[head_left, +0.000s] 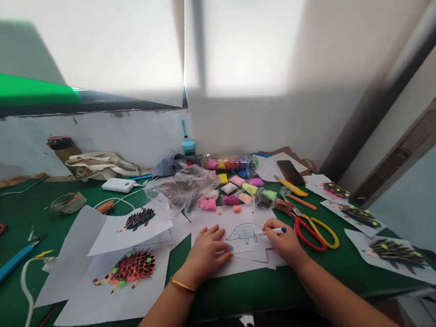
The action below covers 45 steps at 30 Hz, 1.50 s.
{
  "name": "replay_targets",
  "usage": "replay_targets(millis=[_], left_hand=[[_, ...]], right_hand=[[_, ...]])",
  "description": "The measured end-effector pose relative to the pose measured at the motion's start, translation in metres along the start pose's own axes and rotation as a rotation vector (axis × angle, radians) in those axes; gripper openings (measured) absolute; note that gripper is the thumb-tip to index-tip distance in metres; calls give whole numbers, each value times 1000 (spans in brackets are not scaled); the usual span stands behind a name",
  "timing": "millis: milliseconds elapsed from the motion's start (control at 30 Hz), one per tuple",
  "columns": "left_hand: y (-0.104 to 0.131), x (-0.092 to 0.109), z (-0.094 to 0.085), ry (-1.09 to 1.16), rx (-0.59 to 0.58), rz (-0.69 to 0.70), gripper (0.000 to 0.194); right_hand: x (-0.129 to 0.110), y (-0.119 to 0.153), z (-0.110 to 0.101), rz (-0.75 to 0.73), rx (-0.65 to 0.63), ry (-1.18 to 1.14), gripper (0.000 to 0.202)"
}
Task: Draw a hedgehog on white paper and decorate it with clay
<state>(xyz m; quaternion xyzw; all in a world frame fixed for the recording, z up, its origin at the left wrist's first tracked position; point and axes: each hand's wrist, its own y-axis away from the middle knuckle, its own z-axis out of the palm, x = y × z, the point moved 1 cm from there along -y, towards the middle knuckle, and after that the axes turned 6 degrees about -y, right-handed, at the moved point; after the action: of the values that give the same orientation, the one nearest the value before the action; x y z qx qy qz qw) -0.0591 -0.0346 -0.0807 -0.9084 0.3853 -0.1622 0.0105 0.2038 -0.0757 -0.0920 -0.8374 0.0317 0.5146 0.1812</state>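
Observation:
A white sheet of paper lies before me on the green table, bearing a blue line drawing of a hedgehog with small marks over its back. My right hand pinches a white marker with a dark blue end, its tip at the right part of the drawing. Flat on the left side of the sheet rests my left hand, fingers spread, close to the hedgehog's snout. What looks like a small marker cap sits by its fingertips. Two small orange clay lumps lie near the sheet's top.
Several bags of coloured clay and a clear plastic bag lie beyond the paper. Red-and-yellow scissors, a yellow cutter and a phone are on the right. Finished hedgehog pictures flank both sides. A power bank stands back left.

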Motion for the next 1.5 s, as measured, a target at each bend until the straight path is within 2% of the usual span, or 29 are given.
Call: replay_targets(millis=[167,300,433,633,967,1500], left_hand=[[1,-2,1,6,0,-1,19],[0,-1,1,9,-1,-8,19],[0,-3,3,20,7,1,19],[0,-5,5,35,10,-5,18],[-1,-2,-2,20,-21,-9,18],[-1,-3,-1,42,-25,-12,17]], right_hand=[[1,-3,0,36,121,-101,20],[4,-6,3,61,158,-155,28],[7,-8,5,47,148,-171,34],[8,-11,4,36,141,-137,32],[11,-11,5,61,129,-135,31],[-4,-8,0,87,75,-143,31]])
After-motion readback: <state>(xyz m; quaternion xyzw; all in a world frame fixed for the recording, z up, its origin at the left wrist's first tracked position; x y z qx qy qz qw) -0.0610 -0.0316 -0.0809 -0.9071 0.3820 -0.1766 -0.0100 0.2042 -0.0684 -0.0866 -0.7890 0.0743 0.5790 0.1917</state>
